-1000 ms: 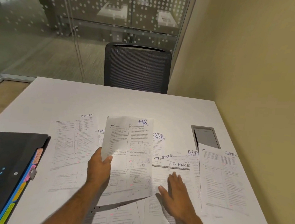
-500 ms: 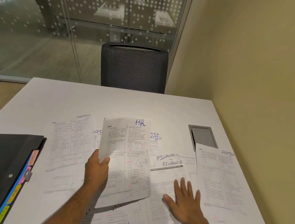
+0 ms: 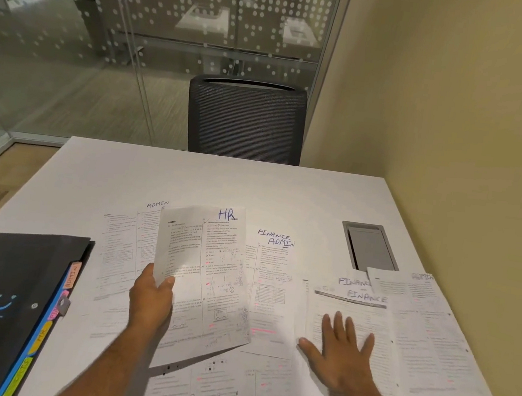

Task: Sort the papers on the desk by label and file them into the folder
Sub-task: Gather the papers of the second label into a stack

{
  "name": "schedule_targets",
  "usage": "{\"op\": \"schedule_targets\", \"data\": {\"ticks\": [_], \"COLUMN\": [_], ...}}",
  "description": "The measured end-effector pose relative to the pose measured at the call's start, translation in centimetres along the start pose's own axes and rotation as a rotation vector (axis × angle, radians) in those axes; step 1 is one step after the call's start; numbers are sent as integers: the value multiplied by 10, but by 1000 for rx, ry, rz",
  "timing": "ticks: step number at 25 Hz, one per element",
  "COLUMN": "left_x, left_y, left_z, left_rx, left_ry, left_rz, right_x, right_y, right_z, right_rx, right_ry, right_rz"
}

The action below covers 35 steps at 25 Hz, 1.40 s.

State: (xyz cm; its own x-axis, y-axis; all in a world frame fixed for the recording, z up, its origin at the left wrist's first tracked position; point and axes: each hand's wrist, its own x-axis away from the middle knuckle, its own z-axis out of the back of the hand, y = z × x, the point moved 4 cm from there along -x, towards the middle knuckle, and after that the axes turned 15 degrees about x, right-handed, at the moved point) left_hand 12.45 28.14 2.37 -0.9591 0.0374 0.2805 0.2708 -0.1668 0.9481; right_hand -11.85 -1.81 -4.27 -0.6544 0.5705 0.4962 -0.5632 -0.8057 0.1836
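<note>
At centre frame my left hand (image 3: pixel 150 302) pinches the left edge of the HR sheet (image 3: pixel 202 275), tilting it up off the desk (image 3: pixel 222 180) so its label reads clear of the sheets lying beneath. My right hand (image 3: pixel 338 350) lies open and flat, fingers spread, on the FINANCE papers (image 3: pixel 351 309) at lower right, probably to pin or slide that pile into its own group. The black folder (image 3: pixel 1 298), closed with coloured tabs showing, waits at lower left for filing.
</note>
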Motion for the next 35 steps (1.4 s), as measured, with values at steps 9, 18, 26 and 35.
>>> {"op": "schedule_targets", "data": {"ticks": [9,18,26,35], "left_x": [-11,-22,-19,-2], "left_y": [2,-1,-1,-6], "left_z": [36,59,39,-17], "left_rx": [17,10,36,-9], "left_ry": [44,33,-7,-422], "left_rz": [26,30,7,93], "right_x": [5,-6,6,-17], "right_y": [-94,-49,-81,-110], "right_z": [15,23,50,92], "right_rx": [148,163,-268,-1444], "right_ry": [67,91,233,2], "right_rz": [378,74,112,79]}}
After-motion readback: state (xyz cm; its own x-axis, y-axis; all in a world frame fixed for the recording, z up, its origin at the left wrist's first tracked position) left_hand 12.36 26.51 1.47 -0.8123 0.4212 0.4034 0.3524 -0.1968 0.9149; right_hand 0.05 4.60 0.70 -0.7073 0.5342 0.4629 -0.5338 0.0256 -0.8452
